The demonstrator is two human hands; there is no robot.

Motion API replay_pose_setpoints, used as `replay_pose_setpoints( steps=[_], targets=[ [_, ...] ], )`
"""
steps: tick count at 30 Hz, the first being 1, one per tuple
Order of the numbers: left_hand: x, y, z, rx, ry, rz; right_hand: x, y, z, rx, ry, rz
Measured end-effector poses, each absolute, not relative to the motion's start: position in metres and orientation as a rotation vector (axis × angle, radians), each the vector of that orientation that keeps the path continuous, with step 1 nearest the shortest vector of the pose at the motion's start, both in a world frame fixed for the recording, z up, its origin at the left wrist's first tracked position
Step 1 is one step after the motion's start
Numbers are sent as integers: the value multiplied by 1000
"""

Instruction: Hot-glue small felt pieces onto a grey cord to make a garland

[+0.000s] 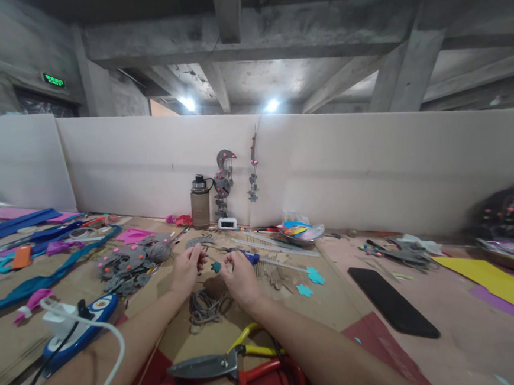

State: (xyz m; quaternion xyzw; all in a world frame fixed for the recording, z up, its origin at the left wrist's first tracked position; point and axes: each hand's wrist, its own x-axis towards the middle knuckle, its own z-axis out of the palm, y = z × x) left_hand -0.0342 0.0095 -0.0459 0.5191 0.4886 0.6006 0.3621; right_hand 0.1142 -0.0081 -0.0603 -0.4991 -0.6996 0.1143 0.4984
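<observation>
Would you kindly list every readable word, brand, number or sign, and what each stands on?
"EXIT", somewhat blurred: green-lit exit sign; characters above it unreadable.
Too faint to read: markings on the water bottle.
Too small to read: display of the white digital clock.
Too blurred to read: markings on the blue power strip.

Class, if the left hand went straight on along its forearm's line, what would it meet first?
Probably the flat, curved grey felt-like piece just beyond the left hand; its height is unclear, so it might pass over towards the small white, dark-screened box.
</observation>
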Motion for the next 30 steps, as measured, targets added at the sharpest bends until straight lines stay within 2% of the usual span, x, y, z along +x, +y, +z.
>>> replay_pose_setpoints(
  steps=[10, 30],
  targets=[
    [-39, 16, -51, 1507, 1356, 1646, 115, -12, -56, -1216, -1694, 302],
    [-35, 11, -46, 1550, 1393, 1604, 115, -11, -55, -1219, -1677, 324]
  ],
)
